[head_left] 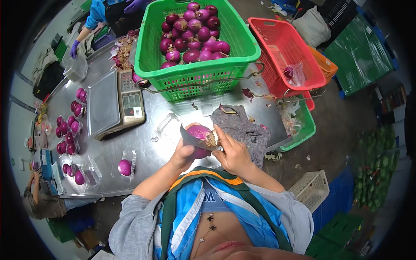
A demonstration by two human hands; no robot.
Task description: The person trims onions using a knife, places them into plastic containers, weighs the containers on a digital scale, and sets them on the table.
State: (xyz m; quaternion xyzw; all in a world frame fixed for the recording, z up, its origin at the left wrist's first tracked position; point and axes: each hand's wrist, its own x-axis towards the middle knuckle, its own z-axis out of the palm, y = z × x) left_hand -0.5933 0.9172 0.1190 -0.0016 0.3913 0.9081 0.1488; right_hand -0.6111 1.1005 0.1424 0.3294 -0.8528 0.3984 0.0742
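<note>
A purple onion [200, 131] with dry, stringy roots is between my two hands above the metal table. My left hand [183, 152] is closed around the handle end of a dark blade [193, 141], which lies across the onion. On the other side, my right hand [232, 152] has its fingers bent round the root end of the onion. Part of another purple surface shows below the blade. Beside my right hand a grey cloth [242, 125] lies crumpled. A clear plastic tray [168, 123] sits just beyond my left hand.
A green crate [197, 80] full of onions stands ahead, with a red crate [284, 56] to its right. A scale [113, 104] and packed onions [69, 125] are on the left of the table [117, 151]. Co-workers are at the upper left [93, 19] and lower left [45, 201].
</note>
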